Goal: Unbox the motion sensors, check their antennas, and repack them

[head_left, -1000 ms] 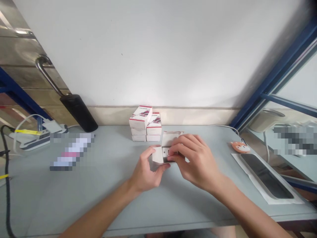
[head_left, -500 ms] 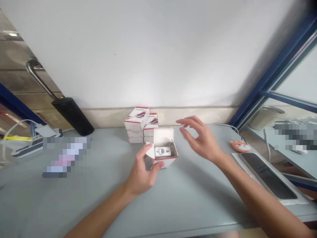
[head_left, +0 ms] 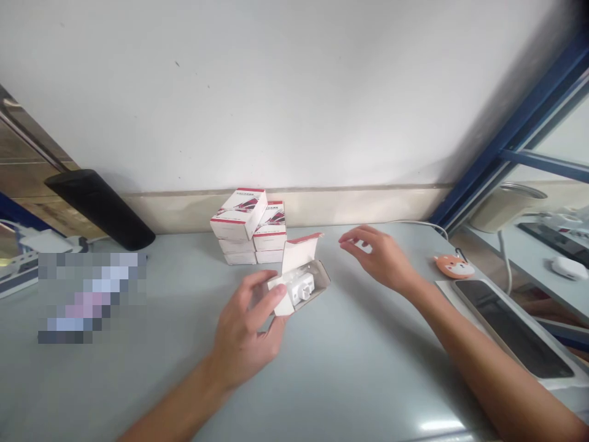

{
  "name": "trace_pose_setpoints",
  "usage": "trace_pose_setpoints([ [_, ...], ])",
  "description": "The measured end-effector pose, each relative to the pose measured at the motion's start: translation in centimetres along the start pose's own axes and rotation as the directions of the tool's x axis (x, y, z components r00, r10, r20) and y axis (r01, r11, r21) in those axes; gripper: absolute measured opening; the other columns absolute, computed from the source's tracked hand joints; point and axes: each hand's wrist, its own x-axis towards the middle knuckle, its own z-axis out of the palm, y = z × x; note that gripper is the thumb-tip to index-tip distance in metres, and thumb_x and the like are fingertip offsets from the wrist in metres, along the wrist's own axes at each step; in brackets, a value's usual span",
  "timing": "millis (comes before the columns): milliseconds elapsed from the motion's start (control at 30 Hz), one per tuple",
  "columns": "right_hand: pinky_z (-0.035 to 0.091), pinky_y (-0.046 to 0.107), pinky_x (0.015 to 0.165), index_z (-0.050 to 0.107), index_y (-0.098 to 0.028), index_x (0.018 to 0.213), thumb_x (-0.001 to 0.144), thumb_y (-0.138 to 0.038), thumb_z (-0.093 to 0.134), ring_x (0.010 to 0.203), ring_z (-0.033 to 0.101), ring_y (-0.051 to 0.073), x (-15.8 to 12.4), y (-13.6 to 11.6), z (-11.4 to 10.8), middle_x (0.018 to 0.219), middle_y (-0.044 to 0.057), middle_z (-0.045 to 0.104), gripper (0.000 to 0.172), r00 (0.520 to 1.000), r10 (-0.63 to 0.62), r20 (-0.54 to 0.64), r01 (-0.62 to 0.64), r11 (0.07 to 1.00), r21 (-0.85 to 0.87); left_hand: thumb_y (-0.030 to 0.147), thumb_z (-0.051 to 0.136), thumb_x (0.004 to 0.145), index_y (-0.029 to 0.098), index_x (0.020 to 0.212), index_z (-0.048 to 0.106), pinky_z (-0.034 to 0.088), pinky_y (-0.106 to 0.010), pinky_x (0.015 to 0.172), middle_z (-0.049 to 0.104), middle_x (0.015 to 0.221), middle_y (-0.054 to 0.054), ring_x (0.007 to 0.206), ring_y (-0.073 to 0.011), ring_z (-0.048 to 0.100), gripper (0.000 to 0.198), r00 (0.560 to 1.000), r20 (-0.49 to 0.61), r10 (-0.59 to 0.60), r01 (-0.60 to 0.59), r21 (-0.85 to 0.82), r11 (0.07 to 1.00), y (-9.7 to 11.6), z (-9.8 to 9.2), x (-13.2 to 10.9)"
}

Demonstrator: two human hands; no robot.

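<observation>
A small white plastic device point(head_left: 304, 287) lies inside an open white cardboard box with red trim point(head_left: 299, 258), which sits near the middle of the pale grey table point(head_left: 345, 374). The person's left hand point(head_left: 243, 331) grips the box by its near left corner, while the right hand point(head_left: 375, 255) hangs open and empty, well apart, to the right. Just beyond stands a stack of matching red-and-white cardboard boxes point(head_left: 246, 224), with an orange fox-shaped keyring point(head_left: 453, 267) off to the far right.
</observation>
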Motion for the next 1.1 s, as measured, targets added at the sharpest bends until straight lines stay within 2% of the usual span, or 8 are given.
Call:
trace_pose_setpoints([
  [100, 0.055, 0.042, 0.099, 0.074, -0.026, 0.095, 0.101, -0.036, 0.067, 0.109, 0.069, 0.025, -1.6, -4.3, -0.9, 0.116, 0.007, 0.070, 0.013, 0.972, -0.173, -0.161, 0.217, 0.924, 0.315, 0.008, 0.077, 0.085, 0.035, 0.137, 0.050, 0.062, -0.031, 0.068, 0.063, 0.125, -0.009, 0.098, -0.0225, 0.073, 0.064, 1.000, 0.004, 0.008, -0.008, 0.079, 0.997, -0.2, 0.0, -0.1],
  [167, 0.052, 0.045, 0.105, 0.075, -0.027, 0.094, 0.099, -0.036, 0.071, 0.118, 0.066, 0.027, -2.8, -6.6, -0.6, 0.123, 0.008, 0.068, 0.011, 0.969, -0.211, -0.126, 0.246, 0.857, 0.453, 0.009, 0.078, 0.085, 0.034, 0.135, 0.050, 0.064, -0.032, 0.070, 0.063, 0.126, -0.010, 0.096, -0.0218, 0.073, 0.063, 1.000, 0.014, -0.002, 0.001, 0.092, 0.996, -0.1, 0.0, -0.2],
  [400, 0.044, 0.049, 0.114, 0.070, -0.025, 0.085, 0.098, -0.040, 0.073, 0.135, 0.056, 0.029, -4.0, -8.1, 2.0, 0.138, 0.006, 0.064, 0.019, 0.996, 0.066, 0.053, -0.084, 0.699, 0.710, 0.004, 0.081, 0.080, 0.027, 0.123, 0.056, 0.064, -0.029, 0.076, 0.066, 0.123, -0.009, 0.101, -0.0203, 0.074, 0.055, 0.997, -0.039, -0.073, 0.068, -0.108, 0.992, 0.5, 0.1, -0.3],
  [567, 0.054, 0.041, 0.094, 0.065, -0.024, 0.086, 0.098, -0.041, 0.072, 0.124, 0.061, 0.027, -4.0, -8.8, 1.8, 0.135, 0.005, 0.065, 0.022, 0.977, 0.099, 0.188, -0.213, 0.481, 0.851, 0.004, 0.085, 0.077, 0.026, 0.120, 0.056, 0.066, -0.029, 0.074, 0.067, 0.125, -0.010, 0.098, -0.0200, 0.075, 0.056, 0.995, -0.043, -0.084, 0.071, -0.255, 0.964, 0.5, 0.6, -1.2],
  [767, 0.052, 0.033, 0.080, 0.061, -0.024, 0.084, 0.099, -0.042, 0.070, 0.099, 0.062, 0.020, -4.5, -9.5, 1.7, 0.123, 0.002, 0.066, 0.025, 0.953, 0.118, 0.280, -0.302, 0.259, 0.918, 0.008, 0.090, 0.073, 0.025, 0.117, 0.052, 0.066, -0.028, 0.074, 0.068, 0.121, -0.008, 0.096, -0.0187, 0.075, 0.061, 0.991, -0.098, -0.088, 0.059, -0.268, 0.962, 0.5, 1.1, -1.4],
  [933, 0.050, 0.033, 0.081, 0.060, -0.023, 0.082, 0.097, -0.043, 0.072, 0.102, 0.061, 0.021, -4.8, -9.4, 2.1, 0.124, 0.003, 0.063, 0.027, 0.960, 0.125, 0.251, -0.275, 0.254, 0.927, 0.006, 0.090, 0.073, 0.024, 0.119, 0.050, 0.065, -0.025, 0.073, 0.066, 0.122, -0.008, 0.094, -0.0159, 0.073, 0.063, 0.993, -0.112, -0.047, 0.014, -0.276, 0.961, 0.4, 1.1, -1.0],
  [1000, 0.050, 0.036, 0.086, 0.062, -0.023, 0.082, 0.097, -0.043, 0.072, 0.109, 0.060, 0.023, -5.0, -9.4, 2.2, 0.128, 0.004, 0.060, 0.027, 0.966, 0.133, 0.223, -0.254, 0.321, 0.912, 0.005, 0.089, 0.074, 0.024, 0.122, 0.048, 0.065, -0.025, 0.072, 0.066, 0.122, -0.009, 0.096, -0.0162, 0.073, 0.065, 0.992, -0.122, -0.028, -0.008, -0.278, 0.961, 0.5, 1.1, -0.8],
  [1100, 0.047, 0.041, 0.099, 0.066, -0.024, 0.085, 0.098, -0.042, 0.072, 0.125, 0.054, 0.027, -5.2, -9.4, 2.5, 0.133, 0.005, 0.057, 0.023, 0.979, 0.158, 0.125, -0.190, 0.511, 0.838, 0.007, 0.089, 0.075, 0.023, 0.120, 0.048, 0.065, -0.025, 0.070, 0.065, 0.121, -0.009, 0.095, -0.0162, 0.073, 0.063, 0.993, -0.117, -0.012, -0.023, -0.291, 0.956, 0.7, 1.0, -0.7],
])
